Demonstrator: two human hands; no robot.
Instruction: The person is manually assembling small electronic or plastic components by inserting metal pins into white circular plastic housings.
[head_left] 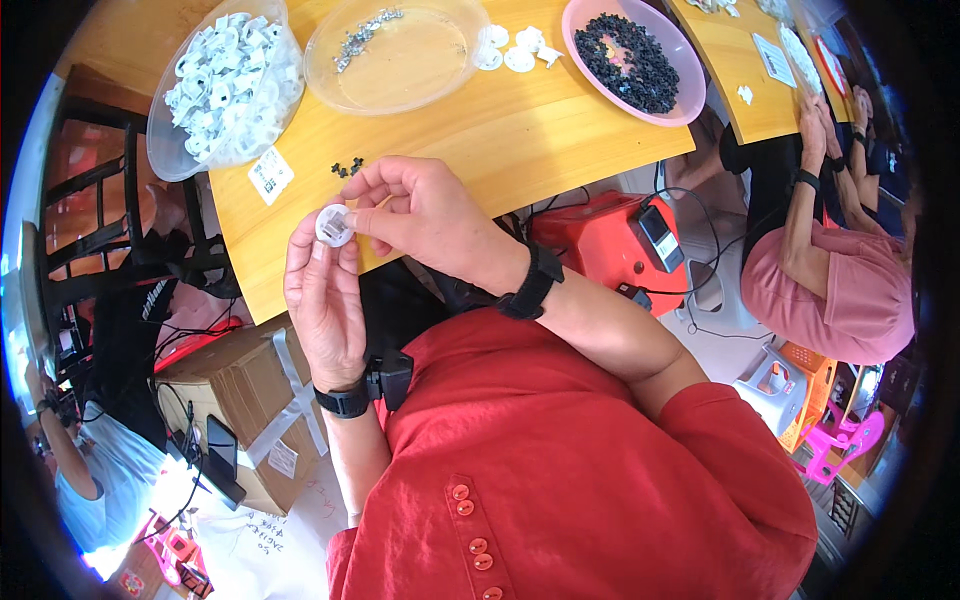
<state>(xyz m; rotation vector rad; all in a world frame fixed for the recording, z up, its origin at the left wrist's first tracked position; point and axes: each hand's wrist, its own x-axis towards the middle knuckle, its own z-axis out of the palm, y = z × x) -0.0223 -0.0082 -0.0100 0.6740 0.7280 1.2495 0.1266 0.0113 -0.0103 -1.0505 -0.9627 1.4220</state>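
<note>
A round white plastic part [334, 226] with a small grey metal piece in its middle is pinched in the fingers of my left hand [325, 300], just above the table's near edge. From the right, my right hand [420, 215] comes over it, fingers curled and closed. Its thumb tip touches the right side of the round part; whether the fingers also grip a small piece is hidden. Right behind my hands, several tiny black parts [346, 168] lie on the wooden table [480, 140].
Across the table stand a tub of white plastic parts [225, 90], a clear tray [420, 75] with small metal pieces, loose white parts [519, 58] and a pink bowl [690, 95] of black parts. A white label [270, 175] lies at left. A red stool [600, 240] and a cardboard box [240, 390] flank me; other people work nearby.
</note>
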